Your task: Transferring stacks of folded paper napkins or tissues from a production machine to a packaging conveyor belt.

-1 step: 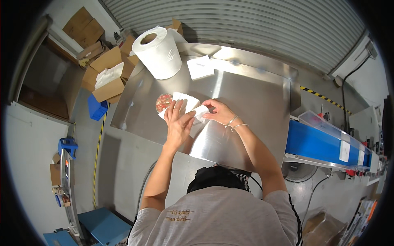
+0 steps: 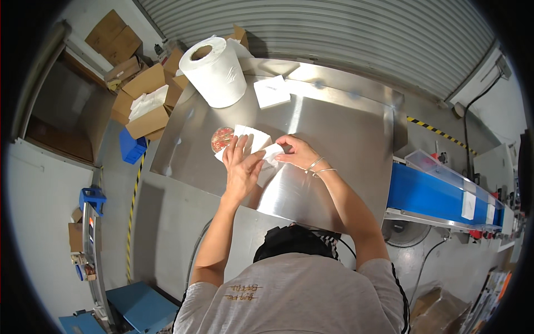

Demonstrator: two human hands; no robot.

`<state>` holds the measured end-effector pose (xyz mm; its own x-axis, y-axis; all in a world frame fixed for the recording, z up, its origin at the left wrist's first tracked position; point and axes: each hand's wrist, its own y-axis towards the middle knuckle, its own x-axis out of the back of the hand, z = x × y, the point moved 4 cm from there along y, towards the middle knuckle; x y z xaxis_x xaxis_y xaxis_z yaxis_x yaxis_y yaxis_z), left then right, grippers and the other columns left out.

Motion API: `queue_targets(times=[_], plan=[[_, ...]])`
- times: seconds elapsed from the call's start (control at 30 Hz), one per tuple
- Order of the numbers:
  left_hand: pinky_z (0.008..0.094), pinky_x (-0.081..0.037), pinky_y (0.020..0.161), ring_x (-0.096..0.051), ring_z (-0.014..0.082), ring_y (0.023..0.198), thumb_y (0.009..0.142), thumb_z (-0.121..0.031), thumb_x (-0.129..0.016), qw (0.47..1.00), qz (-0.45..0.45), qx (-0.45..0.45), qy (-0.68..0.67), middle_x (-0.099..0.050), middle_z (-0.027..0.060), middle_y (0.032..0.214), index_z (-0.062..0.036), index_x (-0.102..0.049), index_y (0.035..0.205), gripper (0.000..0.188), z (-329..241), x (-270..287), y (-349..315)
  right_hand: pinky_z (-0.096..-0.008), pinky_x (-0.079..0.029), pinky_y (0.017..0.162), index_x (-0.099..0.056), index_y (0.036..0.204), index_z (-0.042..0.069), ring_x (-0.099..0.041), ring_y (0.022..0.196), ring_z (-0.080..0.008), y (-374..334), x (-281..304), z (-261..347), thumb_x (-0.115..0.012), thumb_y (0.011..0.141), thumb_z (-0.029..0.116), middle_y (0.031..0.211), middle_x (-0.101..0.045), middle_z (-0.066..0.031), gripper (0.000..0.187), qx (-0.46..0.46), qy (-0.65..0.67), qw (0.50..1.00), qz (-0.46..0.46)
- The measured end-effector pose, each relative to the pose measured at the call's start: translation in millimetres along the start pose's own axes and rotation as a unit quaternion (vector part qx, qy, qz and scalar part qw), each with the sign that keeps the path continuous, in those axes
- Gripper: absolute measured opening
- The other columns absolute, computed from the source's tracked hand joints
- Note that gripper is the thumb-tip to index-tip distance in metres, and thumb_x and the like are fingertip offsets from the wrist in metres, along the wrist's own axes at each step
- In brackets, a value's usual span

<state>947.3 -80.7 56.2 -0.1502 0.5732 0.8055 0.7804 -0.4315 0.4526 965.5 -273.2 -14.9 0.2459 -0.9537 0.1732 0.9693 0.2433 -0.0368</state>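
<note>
Over the steel table, both hands are on a white folded piece (image 2: 251, 135), which looks like paper or thin card. My left hand (image 2: 240, 170) lies across its near side, fingers stretched forward over it and thumb reaching toward a small raised white flap (image 2: 272, 151). Thumb and fingers of my right hand (image 2: 300, 153) pinch the right end of that flap. Just left of the folded piece is a round, shiny thing (image 2: 222, 138) with a red and gold pattern, partly covered by white material. Its kind cannot be made out.
A large white roll (image 2: 225, 80) stands at the table's far left, beside a flat white stack (image 2: 272, 92). The steel table (image 2: 345, 145) has a raised back edge. Cardboard boxes (image 2: 147, 94) stand beyond its left side; a blue conveyor belt (image 2: 425, 192) adjoins its right.
</note>
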Motion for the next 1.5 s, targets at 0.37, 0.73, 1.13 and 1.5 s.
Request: queue_targets(times=[0.37,0.73,1.13,1.5], plan=[[0.0504,-0.028,0.105,-0.037,0.0372,0.129,0.071,-0.035,-0.078,0.992,0.050,0.099,0.052,-0.048,0.0218,0.132,-0.0047,-0.040,0.138,0.084,35,12,16,-0.0247,-0.045,0.084,-0.056,0.110,0.003,-0.055,0.092,-0.0087,-39,34,-21,-0.067,0.086,0.010,0.098,-0.060,-0.0003,0.028,-0.036,0.070,0.995,-0.058],[0.0465,-0.032,0.101,-0.046,0.0355,0.120,0.080,-0.031,-0.072,0.999,-0.030,0.011,-0.035,-0.051,0.0186,0.128,-0.0030,-0.060,0.117,0.048,16,26,17,-0.0232,-0.046,0.074,-0.061,0.116,0.004,-0.054,0.078,-0.0063,-46,8,33,-0.067,0.083,0.010,0.087,-0.061,0.0020,0.034,-0.139,0.032,0.936,0.321],[0.0518,-0.027,0.105,-0.039,0.0380,0.126,0.072,-0.014,-0.074,0.999,0.000,0.045,0.017,-0.046,0.0157,0.133,-0.0095,-0.063,0.115,0.044,-18,5,-5,-0.0275,-0.047,0.091,-0.057,0.116,0.004,-0.056,0.101,-0.0120,14,-9,1,-0.063,0.086,0.000,0.109,-0.059,-0.0029,0.031,-0.009,0.049,0.998,0.047],[0.0474,-0.034,0.102,-0.048,0.0313,0.121,0.076,-0.002,-0.069,0.997,-0.039,0.016,0.058,-0.057,0.0098,0.124,-0.0103,-0.066,0.113,0.038,-19,-8,-12,-0.0302,-0.045,0.098,-0.049,0.126,0.002,-0.055,0.110,-0.0143,-4,-6,-4,-0.067,0.084,0.000,0.117,-0.058,-0.0064,0.046,0.020,0.096,0.993,-0.064]])
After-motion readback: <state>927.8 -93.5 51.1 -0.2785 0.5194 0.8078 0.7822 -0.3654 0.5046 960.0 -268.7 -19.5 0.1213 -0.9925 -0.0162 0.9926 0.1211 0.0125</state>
